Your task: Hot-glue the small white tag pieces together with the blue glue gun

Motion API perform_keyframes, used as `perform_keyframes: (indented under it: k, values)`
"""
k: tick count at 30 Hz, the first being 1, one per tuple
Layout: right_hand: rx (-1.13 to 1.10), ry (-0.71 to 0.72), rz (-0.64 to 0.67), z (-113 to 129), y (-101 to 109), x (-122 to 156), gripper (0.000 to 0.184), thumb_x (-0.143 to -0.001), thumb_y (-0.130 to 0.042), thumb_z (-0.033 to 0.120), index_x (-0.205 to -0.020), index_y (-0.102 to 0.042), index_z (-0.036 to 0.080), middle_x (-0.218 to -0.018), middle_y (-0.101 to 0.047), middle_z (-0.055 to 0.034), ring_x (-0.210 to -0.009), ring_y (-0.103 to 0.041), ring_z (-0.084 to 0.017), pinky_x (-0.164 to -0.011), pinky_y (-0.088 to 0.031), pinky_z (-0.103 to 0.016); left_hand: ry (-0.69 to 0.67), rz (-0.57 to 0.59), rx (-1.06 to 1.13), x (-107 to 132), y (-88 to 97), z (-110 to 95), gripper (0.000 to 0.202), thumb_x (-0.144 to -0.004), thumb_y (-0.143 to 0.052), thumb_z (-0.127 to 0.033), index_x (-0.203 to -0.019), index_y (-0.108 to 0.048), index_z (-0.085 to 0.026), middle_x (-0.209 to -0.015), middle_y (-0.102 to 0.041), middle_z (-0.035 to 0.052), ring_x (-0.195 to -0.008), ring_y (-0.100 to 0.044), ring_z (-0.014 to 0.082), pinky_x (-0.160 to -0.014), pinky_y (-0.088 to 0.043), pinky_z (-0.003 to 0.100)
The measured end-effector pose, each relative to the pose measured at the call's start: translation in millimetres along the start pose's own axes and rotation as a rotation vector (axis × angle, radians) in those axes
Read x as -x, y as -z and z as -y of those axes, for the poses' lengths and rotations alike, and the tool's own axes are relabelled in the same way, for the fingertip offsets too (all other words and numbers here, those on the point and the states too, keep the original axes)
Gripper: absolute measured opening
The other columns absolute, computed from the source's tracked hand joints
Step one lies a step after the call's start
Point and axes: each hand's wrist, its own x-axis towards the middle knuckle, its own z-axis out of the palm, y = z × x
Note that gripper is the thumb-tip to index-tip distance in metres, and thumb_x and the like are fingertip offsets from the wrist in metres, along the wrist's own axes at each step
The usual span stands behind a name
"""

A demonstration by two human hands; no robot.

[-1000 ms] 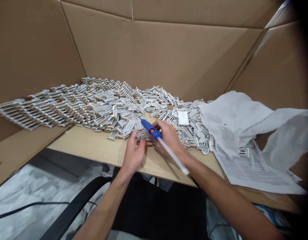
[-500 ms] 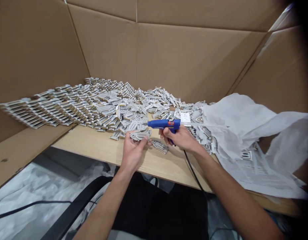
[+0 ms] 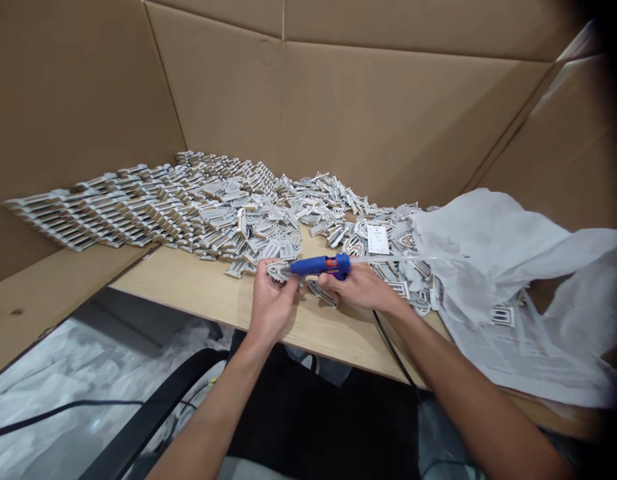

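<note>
A blue hot glue gun [image 3: 318, 265] is being gripped in the closed right hand [image 3: 361, 288], with a translucent glue stick [image 3: 393, 259] being fed in at its rear. Its nozzle is being held just beside a white-and-grey cut-out piece [image 3: 277, 271], which is being pinched by the left hand [image 3: 272, 300] above a wooden table [image 3: 188, 293]. A heap of similar pieces [image 3: 228, 213] is being kept beyond the hands. Print on a small white card [image 3: 377, 239] and a paper sheet [image 3: 528, 353] is too small to be read; no brand can be made out on the gun.
</note>
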Motion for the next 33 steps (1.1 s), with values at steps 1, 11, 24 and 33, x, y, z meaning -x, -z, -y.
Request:
perform_keyframes:
  k: [1,11,24,33]
  values:
    - [0.005,0.004,0.007,1,-1,0,0.059,-0.091,-0.051,0.077,-0.078,-0.07,0.023,-0.064,-0.065,-0.0004,-0.064,-0.059,-0.017,-0.06,-0.04,-0.028,0.001,0.004,-0.003,0,0.1,0,0.048,-0.075,-0.083,-0.031,-0.102,-0.044,-0.024,-0.078,-0.066,-0.0041,-0.056,-0.061,0.0126,-0.057,-0.053,0.025]
    - [0.063,0.107,-0.037,4,-2,-2,0.046,-0.091,-0.057,0.07,-0.088,-0.075,0.027,-0.074,-0.068,-0.0005,-0.073,-0.06,-0.02,-0.066,-0.041,-0.029,-0.041,-0.009,-0.091,1,2.5,8,0.043,-0.079,-0.08,-0.03,-0.103,-0.045,-0.025,-0.079,-0.06,-0.0036,-0.056,-0.056,0.0122,-0.054,-0.047,0.023]
    - [0.071,0.153,-0.016,4,0,0,0.049,-0.09,-0.062,0.07,-0.075,-0.069,0.024,-0.062,-0.054,0.0017,-0.058,-0.046,-0.014,-0.056,-0.032,-0.028,-0.055,-0.009,-0.179,2,1.8,4,0.041,-0.082,-0.078,-0.033,-0.106,-0.046,-0.025,-0.082,-0.06,-0.0012,-0.065,-0.058,0.0153,-0.059,-0.045,0.024]
    - [0.051,0.266,-0.031,13,-1,3,0.043,-0.093,-0.064,0.062,-0.081,-0.07,0.021,-0.071,-0.061,0.0004,-0.062,-0.049,-0.013,-0.06,-0.035,-0.028,-0.08,-0.013,-0.205,2,3.5,5,0.046,-0.081,-0.081,-0.04,-0.106,-0.047,-0.023,-0.084,-0.061,-0.0001,-0.067,-0.06,0.0155,-0.062,-0.047,0.024]
